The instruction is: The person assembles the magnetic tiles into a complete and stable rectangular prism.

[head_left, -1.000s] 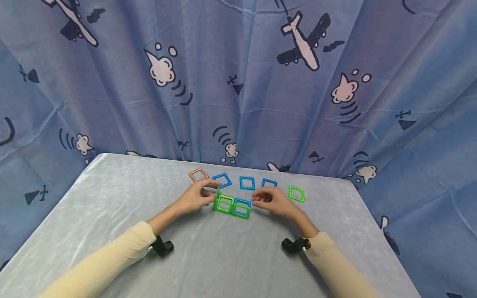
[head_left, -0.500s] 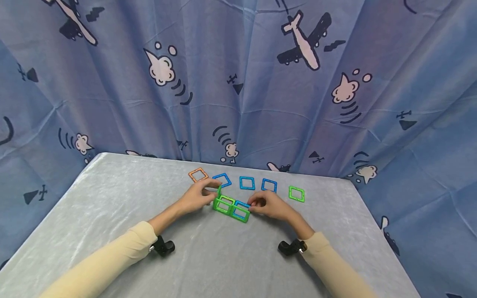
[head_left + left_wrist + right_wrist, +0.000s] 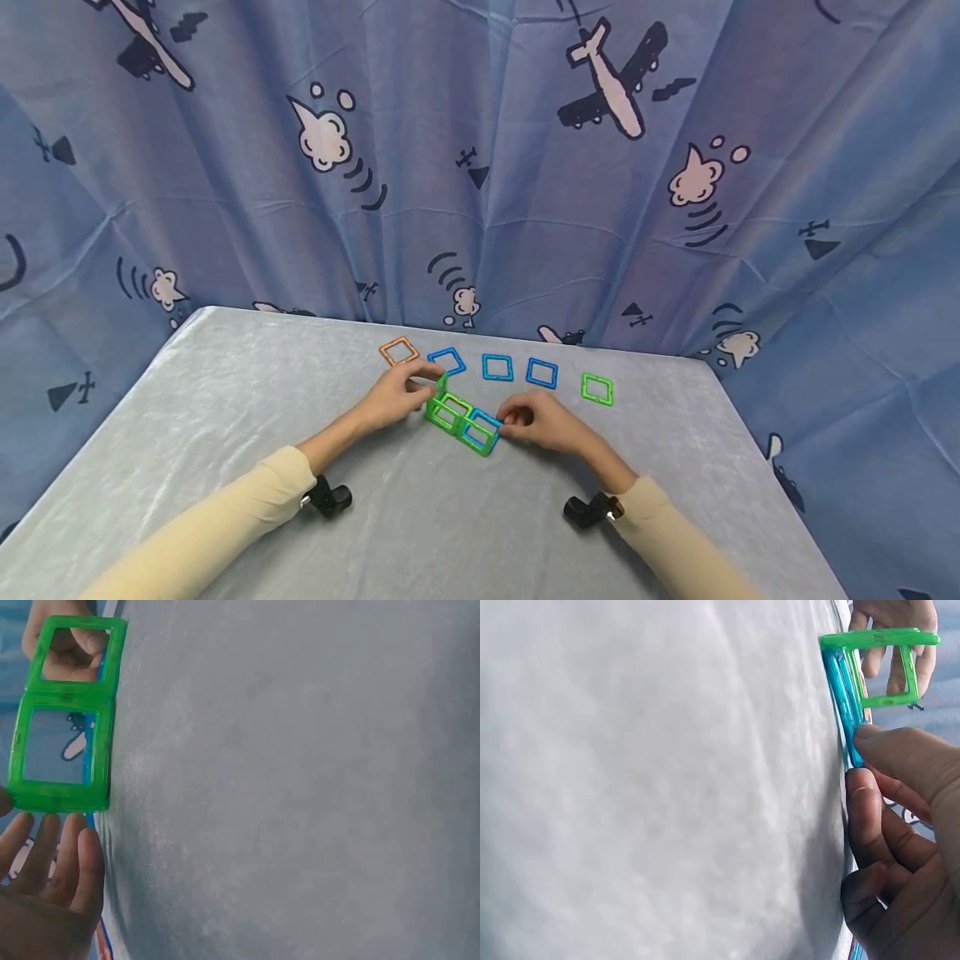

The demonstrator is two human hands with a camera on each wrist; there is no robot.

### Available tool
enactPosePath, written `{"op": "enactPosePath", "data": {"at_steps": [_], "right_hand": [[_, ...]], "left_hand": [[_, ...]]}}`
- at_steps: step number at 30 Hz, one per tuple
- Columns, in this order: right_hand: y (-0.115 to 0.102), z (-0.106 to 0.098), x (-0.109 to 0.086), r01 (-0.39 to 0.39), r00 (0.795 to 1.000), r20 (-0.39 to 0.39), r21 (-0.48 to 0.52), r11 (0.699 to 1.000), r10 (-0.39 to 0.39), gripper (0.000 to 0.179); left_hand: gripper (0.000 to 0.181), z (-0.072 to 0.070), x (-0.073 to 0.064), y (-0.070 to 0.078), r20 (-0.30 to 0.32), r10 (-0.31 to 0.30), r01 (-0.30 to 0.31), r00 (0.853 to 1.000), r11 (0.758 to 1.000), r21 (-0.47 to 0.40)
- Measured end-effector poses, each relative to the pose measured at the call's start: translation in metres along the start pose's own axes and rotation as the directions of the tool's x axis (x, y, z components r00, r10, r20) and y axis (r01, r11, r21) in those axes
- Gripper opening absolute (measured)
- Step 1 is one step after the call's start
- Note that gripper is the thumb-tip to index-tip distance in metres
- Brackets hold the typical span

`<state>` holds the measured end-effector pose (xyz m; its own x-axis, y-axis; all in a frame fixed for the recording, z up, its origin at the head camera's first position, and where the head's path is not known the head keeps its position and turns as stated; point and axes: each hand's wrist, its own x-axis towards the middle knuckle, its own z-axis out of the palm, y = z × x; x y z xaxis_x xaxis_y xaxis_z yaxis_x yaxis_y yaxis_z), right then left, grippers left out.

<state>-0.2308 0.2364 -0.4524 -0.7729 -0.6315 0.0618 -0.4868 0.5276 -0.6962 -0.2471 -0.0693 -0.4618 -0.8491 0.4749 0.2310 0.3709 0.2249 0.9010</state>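
Magnetic building tiles stand joined in front of me: two green wall tiles (image 3: 60,796) upright along the near side, a light green tile (image 3: 459,403) and a blue tile (image 3: 844,697) lying flat behind them. Another green tile (image 3: 442,385) stands upright at the left end. My left hand (image 3: 393,394) holds that end tile between thumb and fingers, its fingertips right at the edge in the left wrist view. With thumb and forefinger my right hand (image 3: 551,421) pinches the outer corner of the flat blue tile, other fingers curled below.
Behind the joined tiles lies a row of loose square tiles: an orange one (image 3: 399,352), a blue one at left (image 3: 459,364), two more blue ones, and a green one (image 3: 612,392) at right. A patterned blue curtain (image 3: 480,167) hangs beyond the table (image 3: 420,517).
My right hand has come left from beside the tiles and now pinches the blue tile. The joined tiles' right end has swung toward me, while my left hand stays at the left end.
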Motion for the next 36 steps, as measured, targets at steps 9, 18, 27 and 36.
{"op": "enactPosePath", "data": {"at_steps": [9, 18, 27, 36], "right_hand": [[-0.006, 0.005, -0.005, -0.001, 1.000, 0.020, 0.033, 0.999, 0.001, 0.012], [-0.013, 0.011, -0.008, -0.025, 0.999, 0.043, 0.048, 0.999, 0.023, 0.014], [-0.020, 0.020, -0.009, -0.024, 0.999, 0.041, 0.079, 0.997, 0.021, 0.014], [-0.029, 0.029, -0.010, -0.004, 1.000, 0.031, 0.078, 0.997, 0.001, 0.015]], "left_hand": [[0.031, 0.002, 0.005, 0.003, -0.020, 0.002, -0.002, 1.000, 1.000, 0.025], [0.030, 0.012, 0.015, 0.004, -0.028, 0.007, -0.007, 1.000, 1.000, 0.002], [0.030, 0.020, 0.023, 0.007, -0.016, 0.008, -0.008, 1.000, 1.000, -0.008], [0.028, 0.022, 0.026, 0.006, -0.029, 0.040, -0.039, 0.999, 0.999, 0.015]]}}
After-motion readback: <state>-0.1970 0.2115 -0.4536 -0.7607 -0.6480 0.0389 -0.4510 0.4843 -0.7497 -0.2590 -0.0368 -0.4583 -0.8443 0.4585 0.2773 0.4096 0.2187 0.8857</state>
